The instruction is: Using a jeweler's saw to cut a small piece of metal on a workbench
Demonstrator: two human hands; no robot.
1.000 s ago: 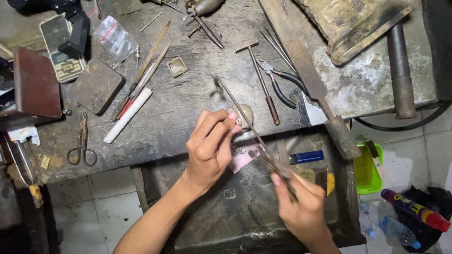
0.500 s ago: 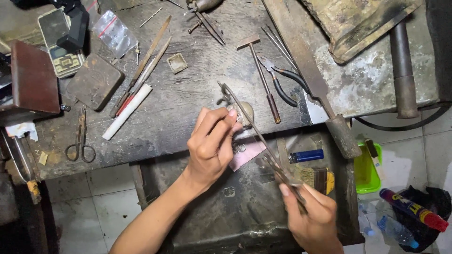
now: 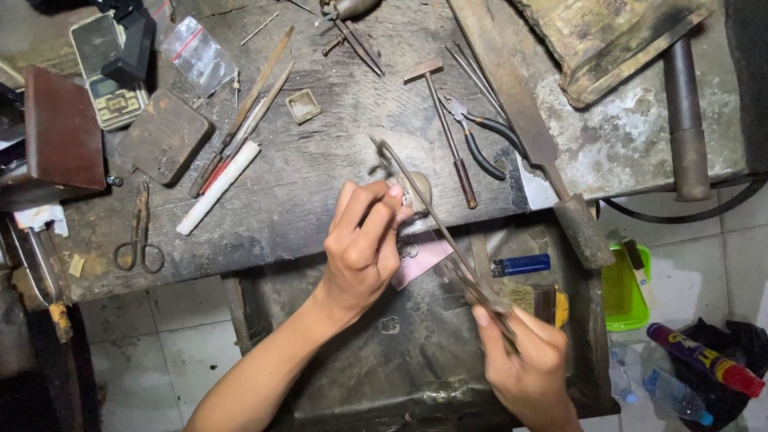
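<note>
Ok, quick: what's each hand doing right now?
Left hand: closed, pinching a small workpiece.
Right hand: closed on a saw frame.

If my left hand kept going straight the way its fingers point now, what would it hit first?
The left hand points up and to the right, fingertips already at the small piece beside the saw frame. Straight beyond lies the small hammer, probably first, though height above the workbench is unclear.
</note>
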